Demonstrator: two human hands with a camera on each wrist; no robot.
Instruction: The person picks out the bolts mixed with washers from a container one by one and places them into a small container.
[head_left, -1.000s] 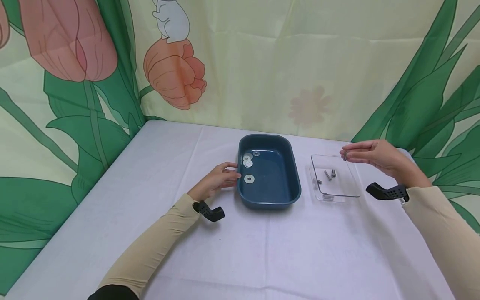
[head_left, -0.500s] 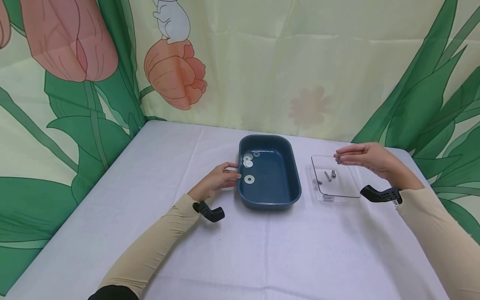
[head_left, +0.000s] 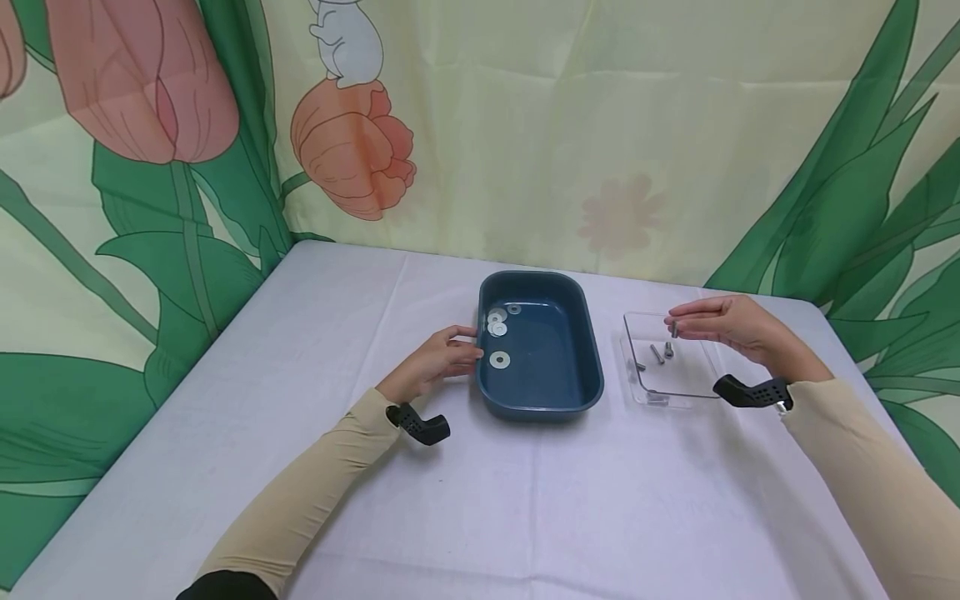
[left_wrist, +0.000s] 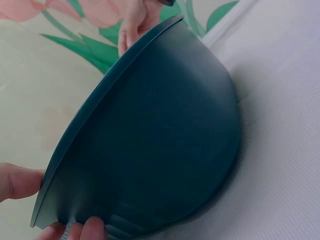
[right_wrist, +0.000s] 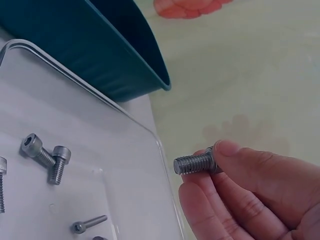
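A dark teal tray (head_left: pixel 558 392) stands mid-table with several flat washers (head_left: pixel 498 359) in its left half. My left hand (head_left: pixel 438 358) holds the tray's left rim, fingertips (left_wrist: pixel 82 230) under the edge and thumb on top of the teal tray (left_wrist: pixel 165 135). Right of it sits a clear plastic tray (head_left: pixel 693 379) with several bolts (head_left: pixel 657 352). My right hand (head_left: pixel 720 327) hovers over that tray's far side and pinches a threaded bolt (right_wrist: pixel 196 163) between thumb and fingers. Loose bolts (right_wrist: pixel 45 156) lie in the clear tray (right_wrist: pixel 107 200) below.
The table (head_left: pixel 480 508) wears a pale lilac cloth. A floral fabric backdrop (head_left: pixel 525 125) closes off the back and both sides. Black wrist mounts (head_left: pixel 422 423) sit on both forearms.
My right hand has drifted left and slightly down with the bolt, coming over the clear tray. The left hand and teal tray have stayed put.
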